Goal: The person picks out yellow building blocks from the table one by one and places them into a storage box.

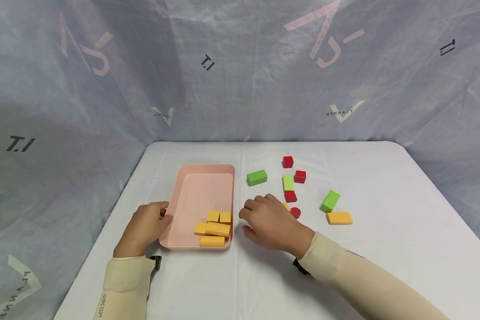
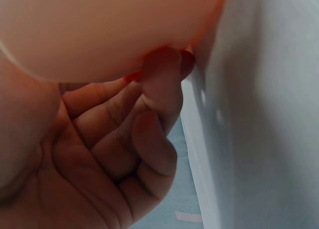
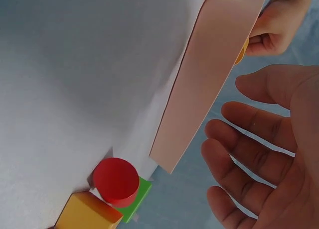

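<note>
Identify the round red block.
The red cylinder, beside the yellow block partly hidden by the right hand in the head view; the other three red blocks have corners.

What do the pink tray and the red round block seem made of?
Pink tray: probably plastic, smooth and fairly matte, judging by its thin, even walls and rounded corners. Red round block: painted wood or plastic, smooth; even colour, no visible grain.

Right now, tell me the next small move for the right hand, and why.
Probably move the right hand toward the yellow block beside the red cylinder: that hand looks empty and is near it, and every piece visible in the pink tray, which the left hand grips, is yellow.
</note>
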{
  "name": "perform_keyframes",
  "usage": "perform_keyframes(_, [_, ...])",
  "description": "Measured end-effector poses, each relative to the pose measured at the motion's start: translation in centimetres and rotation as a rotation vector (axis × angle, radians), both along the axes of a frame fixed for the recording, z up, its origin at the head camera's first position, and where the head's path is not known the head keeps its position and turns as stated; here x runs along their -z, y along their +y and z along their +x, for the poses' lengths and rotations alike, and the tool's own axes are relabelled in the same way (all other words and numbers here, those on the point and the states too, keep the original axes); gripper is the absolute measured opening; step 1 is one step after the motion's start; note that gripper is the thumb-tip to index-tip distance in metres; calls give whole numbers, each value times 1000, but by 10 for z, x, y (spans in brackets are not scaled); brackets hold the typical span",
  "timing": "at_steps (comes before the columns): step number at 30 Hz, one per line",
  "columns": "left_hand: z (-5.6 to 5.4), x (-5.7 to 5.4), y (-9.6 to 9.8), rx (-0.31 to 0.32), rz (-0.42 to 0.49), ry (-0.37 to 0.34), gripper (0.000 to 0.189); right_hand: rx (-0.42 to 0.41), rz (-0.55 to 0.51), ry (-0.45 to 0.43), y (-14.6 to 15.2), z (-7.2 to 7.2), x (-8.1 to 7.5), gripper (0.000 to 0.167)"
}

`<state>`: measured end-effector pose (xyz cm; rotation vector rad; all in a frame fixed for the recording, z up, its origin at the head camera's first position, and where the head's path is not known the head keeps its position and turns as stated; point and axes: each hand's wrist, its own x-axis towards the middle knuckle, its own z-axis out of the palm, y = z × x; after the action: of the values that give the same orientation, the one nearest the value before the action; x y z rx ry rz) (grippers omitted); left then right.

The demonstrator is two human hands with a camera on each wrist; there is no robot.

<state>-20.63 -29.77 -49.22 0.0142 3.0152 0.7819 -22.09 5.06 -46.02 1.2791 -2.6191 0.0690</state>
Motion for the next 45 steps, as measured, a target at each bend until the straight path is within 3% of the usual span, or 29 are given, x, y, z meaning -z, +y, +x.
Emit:
perform_keyframes(16, [1, 0, -1, 0, -3, 8, 17, 44, 17, -59, 10, -3, 1, 25])
perform_keyframes(34, [1, 0, 0, -15, -9, -8, 34, 80, 9, -28, 24, -6, 4, 26])
perform_keyframes(45, [1, -1, 0, -12, -14, 1, 27, 86, -11, -15, 31, -8, 5, 21])
